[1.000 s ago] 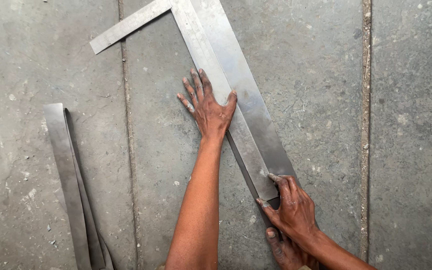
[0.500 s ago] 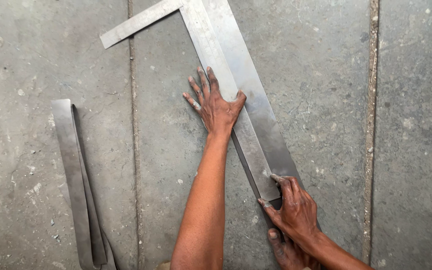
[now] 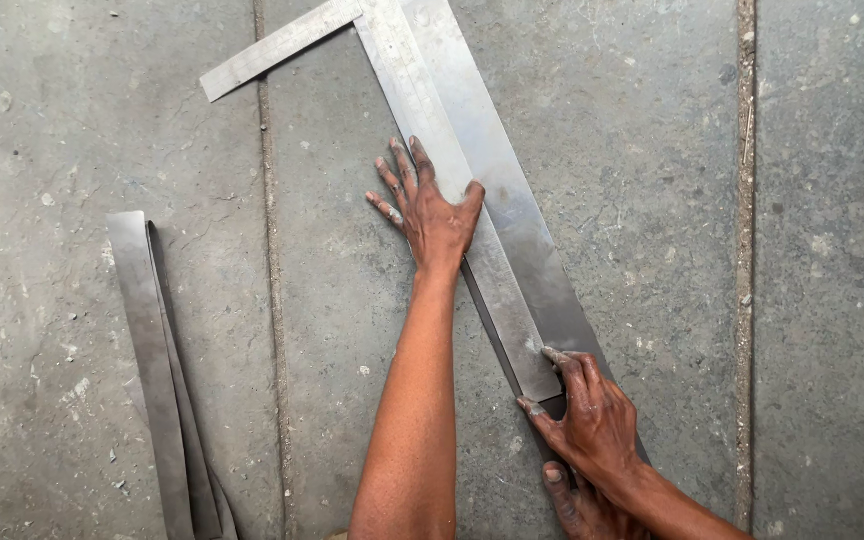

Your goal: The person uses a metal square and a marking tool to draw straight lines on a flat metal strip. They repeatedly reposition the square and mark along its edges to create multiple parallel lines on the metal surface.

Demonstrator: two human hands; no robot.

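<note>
A long grey metal strip (image 3: pixel 512 215) lies diagonally on the concrete floor. On top of it rests a steel L-shaped square (image 3: pixel 422 110), its short arm (image 3: pixel 277 47) pointing left at the top. My left hand (image 3: pixel 430 212) lies flat with fingers spread, pressing on the square's long arm. My right hand (image 3: pixel 592 420) sits at the lower end of the square, fingertips pinched against the strip there; whether it holds a small tool is hidden.
A folded stack of narrow metal strips (image 3: pixel 157 370) lies at the lower left. Floor joints run vertically at left (image 3: pixel 270 300) and right (image 3: pixel 745 250).
The view has shifted slightly, so everything sits a little further right and lower in frame. Both hands keep their places on the square and strip.
</note>
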